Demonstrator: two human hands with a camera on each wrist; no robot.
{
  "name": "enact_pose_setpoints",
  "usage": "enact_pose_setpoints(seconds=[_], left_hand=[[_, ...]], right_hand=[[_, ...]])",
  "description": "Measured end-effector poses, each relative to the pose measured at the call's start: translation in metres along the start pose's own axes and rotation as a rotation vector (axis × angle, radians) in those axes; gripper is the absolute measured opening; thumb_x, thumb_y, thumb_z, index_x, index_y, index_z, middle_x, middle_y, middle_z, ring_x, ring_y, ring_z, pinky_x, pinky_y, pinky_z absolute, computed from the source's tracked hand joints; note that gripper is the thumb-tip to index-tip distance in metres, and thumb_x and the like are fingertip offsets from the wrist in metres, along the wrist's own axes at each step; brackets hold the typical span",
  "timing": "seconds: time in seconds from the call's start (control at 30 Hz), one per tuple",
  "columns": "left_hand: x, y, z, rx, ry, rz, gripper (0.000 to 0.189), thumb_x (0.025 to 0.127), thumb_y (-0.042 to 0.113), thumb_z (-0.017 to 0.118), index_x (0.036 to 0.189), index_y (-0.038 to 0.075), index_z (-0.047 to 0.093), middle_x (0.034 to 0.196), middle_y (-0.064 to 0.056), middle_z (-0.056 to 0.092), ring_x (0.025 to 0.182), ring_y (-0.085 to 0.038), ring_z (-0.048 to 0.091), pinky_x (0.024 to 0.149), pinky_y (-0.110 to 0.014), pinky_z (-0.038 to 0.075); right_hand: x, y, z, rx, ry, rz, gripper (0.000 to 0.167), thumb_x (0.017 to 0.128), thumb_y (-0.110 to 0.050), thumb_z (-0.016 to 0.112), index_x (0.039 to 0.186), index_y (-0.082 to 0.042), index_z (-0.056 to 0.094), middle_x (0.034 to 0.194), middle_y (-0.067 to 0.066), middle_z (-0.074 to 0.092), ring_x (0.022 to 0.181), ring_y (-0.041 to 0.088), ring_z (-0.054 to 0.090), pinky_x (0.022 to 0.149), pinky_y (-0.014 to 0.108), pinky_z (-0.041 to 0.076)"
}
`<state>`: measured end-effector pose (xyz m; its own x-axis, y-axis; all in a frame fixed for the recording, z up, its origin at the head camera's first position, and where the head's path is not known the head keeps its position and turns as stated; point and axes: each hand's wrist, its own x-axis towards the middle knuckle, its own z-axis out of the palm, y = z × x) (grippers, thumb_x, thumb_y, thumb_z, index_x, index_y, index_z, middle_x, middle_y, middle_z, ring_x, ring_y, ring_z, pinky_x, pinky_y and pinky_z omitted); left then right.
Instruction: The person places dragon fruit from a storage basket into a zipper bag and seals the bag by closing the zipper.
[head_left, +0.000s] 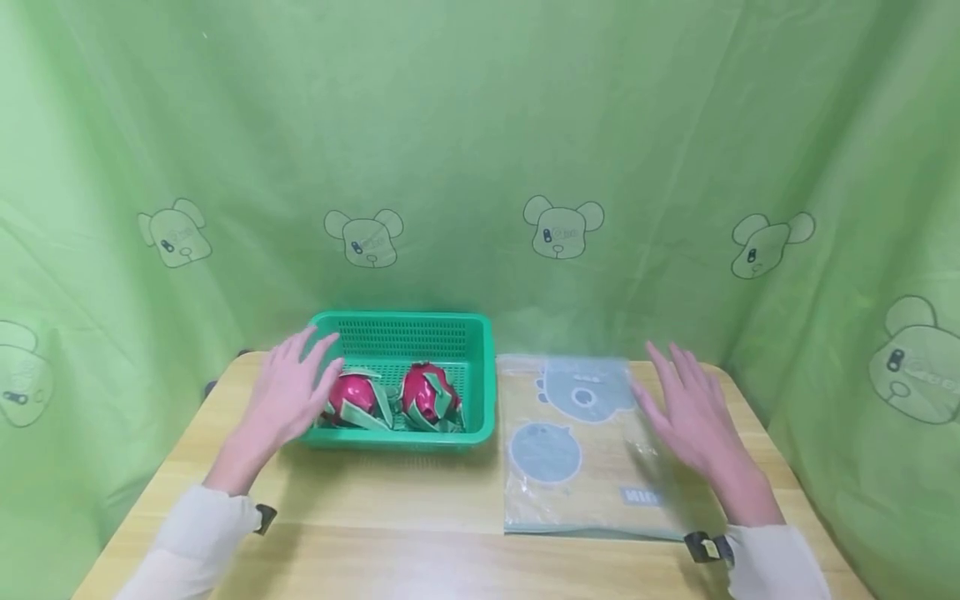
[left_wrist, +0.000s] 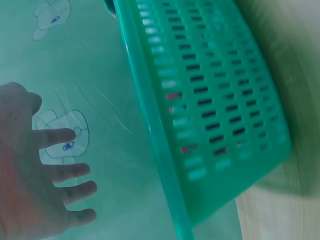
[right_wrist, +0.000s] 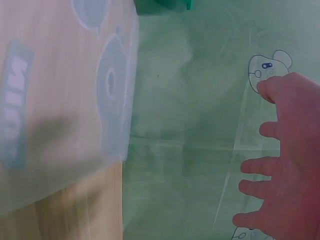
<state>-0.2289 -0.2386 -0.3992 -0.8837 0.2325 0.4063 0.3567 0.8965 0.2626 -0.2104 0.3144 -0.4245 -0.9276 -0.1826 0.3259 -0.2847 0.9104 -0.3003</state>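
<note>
The left hand (head_left: pixel 288 387) is held at the basket's nine o'clock side, its fingers extended and spread apart; in the left wrist view it is seen apart from the basket (head_left: pixel 405 439). Two dragon fruits are contained there: one fruit (head_left: pixel 352 392) is set at about eight o'clock and partly covered by the left hand in the head view, while the other fruit (head_left: pixel 427 396) is placed near four o'clock. A clear bag (head_left: pixel 547 454) printed with blue figures is laid flat just beside the basket, between three and four o'clock from it; whether the two are touching cannot be told. The right hand (head_left: pixel 690 412) is raised between two and three o'clock of the bag's middle, its fingers likewise extended and parted. Basket and bag are both supported by the table (head_left: pixel 420 542), which is backed at twelve o'clock by a green curtain (head_left: pixel 480 125).
</note>
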Motion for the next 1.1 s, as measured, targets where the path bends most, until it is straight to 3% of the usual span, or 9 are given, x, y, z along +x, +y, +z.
enact_pose_setpoints(seconds=[0.3,0.6,0.83,1.1], left_hand=[[-0.013,0.018,0.008,-0.041,0.041,0.039,0.048,0.108,0.039,0.047,0.144,0.008,0.056,0.152,-0.023,0.044,0.142,-0.046,0.036,0.113,-0.07,0.026],[-0.023,0.041,0.026,-0.121,0.036,0.043,0.033,0.107,0.032,0.053,0.127,0.011,0.069,0.13,-0.013,0.059,0.123,-0.037,0.05,0.097,-0.06,0.044],[-0.026,0.06,0.047,-0.136,0.014,0.073,0.032,0.107,0.035,0.054,0.124,0.013,0.07,0.127,-0.01,0.061,0.121,-0.035,0.052,0.096,-0.057,0.045],[-0.032,0.074,0.057,-0.166,-0.008,0.078,0.033,0.105,0.034,0.059,0.121,0.007,0.07,0.118,-0.01,0.063,0.111,-0.032,0.054,0.096,-0.05,0.047]], right_hand=[[-0.015,0.001,0.016,0.101,0.072,-0.012,0.07,0.108,-0.038,0.047,0.165,-0.013,0.015,0.164,0.032,0.013,0.148,0.056,0.014,0.116,0.074,0.004],[-0.03,0.002,0.033,0.161,0.107,0.036,0.069,0.108,-0.036,0.049,0.165,-0.012,0.018,0.163,0.034,0.017,0.143,0.06,0.021,0.112,0.078,0.013],[-0.044,0.009,0.04,0.203,0.088,0.094,0.068,0.108,-0.037,0.049,0.165,-0.015,0.018,0.163,0.033,0.017,0.143,0.06,0.021,0.106,0.082,0.017],[-0.043,0.002,0.049,0.247,0.036,0.055,0.067,0.107,-0.035,0.053,0.162,-0.008,0.026,0.158,0.028,0.034,0.14,0.054,0.033,0.108,0.075,0.028]])
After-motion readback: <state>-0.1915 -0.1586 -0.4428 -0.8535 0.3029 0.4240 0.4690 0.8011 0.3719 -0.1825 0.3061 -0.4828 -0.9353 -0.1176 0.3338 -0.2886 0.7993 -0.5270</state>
